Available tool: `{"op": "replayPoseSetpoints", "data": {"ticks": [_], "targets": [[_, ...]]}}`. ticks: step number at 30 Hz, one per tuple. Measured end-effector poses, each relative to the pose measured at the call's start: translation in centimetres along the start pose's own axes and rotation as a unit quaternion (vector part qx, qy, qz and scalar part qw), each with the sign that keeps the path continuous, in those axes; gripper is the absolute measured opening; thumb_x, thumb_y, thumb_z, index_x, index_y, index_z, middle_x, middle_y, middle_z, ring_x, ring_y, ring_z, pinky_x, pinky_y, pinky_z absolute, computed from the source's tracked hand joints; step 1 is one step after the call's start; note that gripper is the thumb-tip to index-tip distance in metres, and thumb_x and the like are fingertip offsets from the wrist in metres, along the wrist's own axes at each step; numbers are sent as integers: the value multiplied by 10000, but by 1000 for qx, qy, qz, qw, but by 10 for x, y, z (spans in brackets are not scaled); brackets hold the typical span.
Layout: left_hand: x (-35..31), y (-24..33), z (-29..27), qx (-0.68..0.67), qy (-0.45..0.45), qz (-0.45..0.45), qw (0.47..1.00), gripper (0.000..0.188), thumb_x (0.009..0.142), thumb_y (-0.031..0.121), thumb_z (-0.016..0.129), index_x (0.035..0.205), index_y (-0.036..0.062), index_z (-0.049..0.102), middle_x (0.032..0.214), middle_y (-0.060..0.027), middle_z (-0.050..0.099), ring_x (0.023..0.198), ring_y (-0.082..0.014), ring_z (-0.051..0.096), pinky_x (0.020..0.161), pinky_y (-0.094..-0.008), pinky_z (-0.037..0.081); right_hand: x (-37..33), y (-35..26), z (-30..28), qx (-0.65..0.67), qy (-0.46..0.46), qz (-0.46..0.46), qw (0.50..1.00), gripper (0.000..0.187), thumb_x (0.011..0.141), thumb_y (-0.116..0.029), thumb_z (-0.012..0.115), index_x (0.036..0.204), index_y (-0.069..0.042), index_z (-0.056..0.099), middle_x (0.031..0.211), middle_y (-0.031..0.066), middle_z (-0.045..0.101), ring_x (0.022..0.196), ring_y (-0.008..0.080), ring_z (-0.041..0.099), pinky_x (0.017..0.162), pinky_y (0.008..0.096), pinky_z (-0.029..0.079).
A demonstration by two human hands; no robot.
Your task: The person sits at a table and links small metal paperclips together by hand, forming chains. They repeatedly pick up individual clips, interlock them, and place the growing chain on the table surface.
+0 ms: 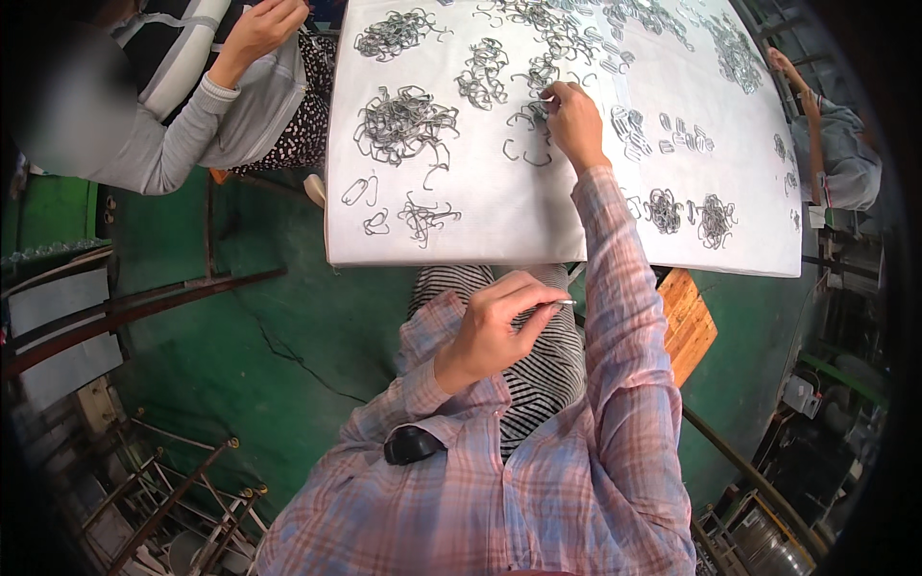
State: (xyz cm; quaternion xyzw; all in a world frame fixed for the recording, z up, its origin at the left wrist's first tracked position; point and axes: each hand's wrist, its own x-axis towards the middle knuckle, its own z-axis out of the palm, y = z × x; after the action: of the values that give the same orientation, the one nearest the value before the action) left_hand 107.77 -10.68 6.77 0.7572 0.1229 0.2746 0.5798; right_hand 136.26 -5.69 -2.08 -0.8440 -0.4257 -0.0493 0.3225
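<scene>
Two hands are held out at a white-covered counter (519, 230). In the left hand (497, 322), over the lap and just off the near edge, a small pale metal piece (566, 302) is clamped between thumb and finger, apparently so that its end projects to the right. Dark wire hooks (538, 112) around mid-counter are met by the right hand (577, 125); its fingers are bent down to them, but whether one is gripped cannot be told. The wire seems to be kept in separate heaps for easy picking: a large heap (403, 125) is set on the left, a small heap (423, 220) nearer the edge. Flat metal buckles (680, 134) are spread on the right. Between the small heap and the right forearm, a bare strip is left along the near edge, where hands can be moved freely; farther right, room is narrowed by a tight dark heap (714, 221).
</scene>
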Motion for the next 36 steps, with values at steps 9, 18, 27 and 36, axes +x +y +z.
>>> {"op": "replayPoseSetpoints", "data": {"ticks": [9,18,27,36], "targets": [[2,-1,-6,4,-2,12,1000,215,777,-72,698,966,25,730,841,-113,689,733,-207,675,640,-290,529,12,-4,-20,-81,-100,-73,989,116,830,-99,664,906,-44,732,918,121,681,822,334,657,719,420,511],[-4,4,-2,15,-15,-18,1000,192,798,-61,686,969,16,728,851,-112,694,746,-180,676,667,-277,530,-18,-10,-67,-53,-50,-54,996,108,869,-161,646,883,-81,718,840,95,681,781,321,653,659,415,503],[-14,-3,4,43,-4,-60,997,181,803,-39,696,982,-12,714,858,-80,702,744,-123,649,688,-237,513,-89,-17,-101,35,-61,22,997,164,836,-230,700,788,-76,676,752,83,676,657,283,641,587,392,476],[-17,1,16,46,-2,-77,996,185,804,-26,706,988,-14,715,827,-58,683,713,-92,611,679,-228,492,-116,-2,-102,152,-12,93,984,184,788,-254,742,786,-71,728,751,72,699,636,233,642,607,349,498]]}}
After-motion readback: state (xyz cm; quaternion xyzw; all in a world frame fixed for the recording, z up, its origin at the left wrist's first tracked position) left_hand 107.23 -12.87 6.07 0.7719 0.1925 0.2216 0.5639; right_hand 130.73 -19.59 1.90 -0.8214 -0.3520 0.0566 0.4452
